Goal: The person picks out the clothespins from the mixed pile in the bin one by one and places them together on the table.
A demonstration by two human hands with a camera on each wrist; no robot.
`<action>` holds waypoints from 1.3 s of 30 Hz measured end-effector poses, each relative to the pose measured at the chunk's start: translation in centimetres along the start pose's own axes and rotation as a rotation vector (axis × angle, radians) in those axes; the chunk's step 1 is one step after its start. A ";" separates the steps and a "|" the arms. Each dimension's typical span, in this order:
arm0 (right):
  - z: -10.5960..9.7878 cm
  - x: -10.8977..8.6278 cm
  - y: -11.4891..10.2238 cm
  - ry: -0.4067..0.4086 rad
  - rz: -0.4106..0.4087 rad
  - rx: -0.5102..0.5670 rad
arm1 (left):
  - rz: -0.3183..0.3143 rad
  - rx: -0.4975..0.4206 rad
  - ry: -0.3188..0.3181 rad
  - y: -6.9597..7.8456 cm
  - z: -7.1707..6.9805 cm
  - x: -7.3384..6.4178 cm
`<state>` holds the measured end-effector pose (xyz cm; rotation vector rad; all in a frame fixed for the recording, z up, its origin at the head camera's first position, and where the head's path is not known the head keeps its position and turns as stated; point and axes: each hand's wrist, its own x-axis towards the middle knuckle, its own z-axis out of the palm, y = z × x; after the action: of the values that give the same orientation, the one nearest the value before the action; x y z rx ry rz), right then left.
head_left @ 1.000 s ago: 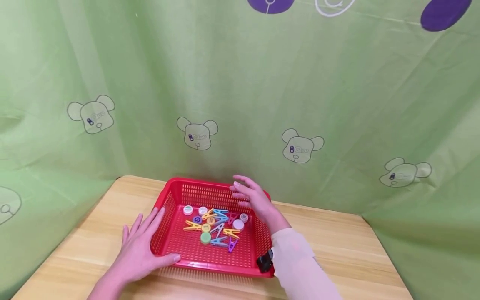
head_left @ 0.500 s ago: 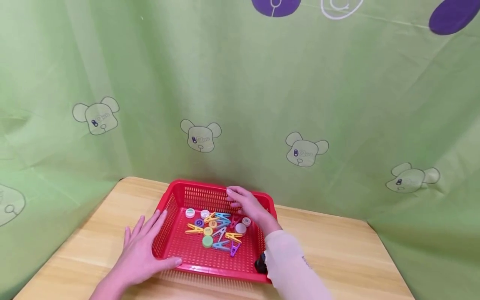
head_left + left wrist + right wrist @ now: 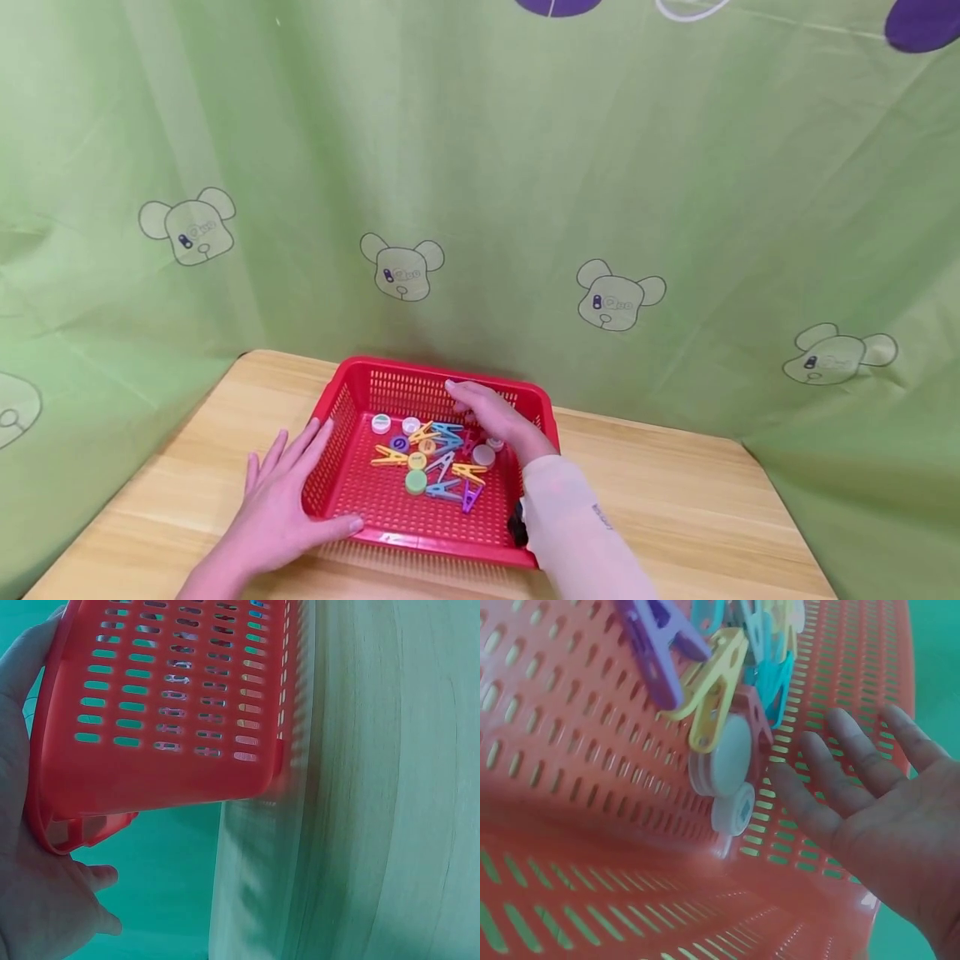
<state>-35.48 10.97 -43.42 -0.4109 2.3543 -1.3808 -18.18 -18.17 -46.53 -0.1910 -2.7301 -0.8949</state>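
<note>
A red plastic basket (image 3: 435,546) stands on the wooden table, holding colourful clothespins and round bottle caps. Spread over its front-left corner, my left hand (image 3: 273,512) rests with fingers along the left rim and thumb at the front rim. My right hand (image 3: 495,417) reaches in at the back right, its fingers loosely extended and holding nothing. In the right wrist view those fingers are close to the slotted wall; a white cap (image 3: 731,754), a yellow clothespin (image 3: 716,682) and a purple clothespin (image 3: 656,649) lie nearby. Leftmost is another yellow clothespin (image 3: 388,456), near a green cap (image 3: 416,482).
The wooden table (image 3: 660,492) extends right and left of the basket. Behind it hangs a green curtain (image 3: 495,167) printed with bear faces. A black strap device (image 3: 517,525) on the right wrist sits over the basket's right side.
My right hand has lowered from above the back rim into the basket and shifted slightly left. The left hand keeps its place on the rim. The head view has shifted slightly.
</note>
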 end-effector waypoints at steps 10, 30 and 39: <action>1.5 0.6 0.8 -0.045 0.078 0.070 | -0.006 -0.004 0.004 0.0 0.3 -0.3; 1.3 1.1 -0.3 -0.140 0.041 0.260 | -0.003 -0.001 0.011 -0.1 0.1 -0.1; 1.2 1.7 0.2 -0.162 0.074 0.176 | 0.008 0.002 0.019 -0.3 0.2 0.1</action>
<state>-36.40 9.38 -44.45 -0.3672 2.0784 -1.4485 -18.37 -18.28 -46.80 -0.1918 -2.7111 -0.8876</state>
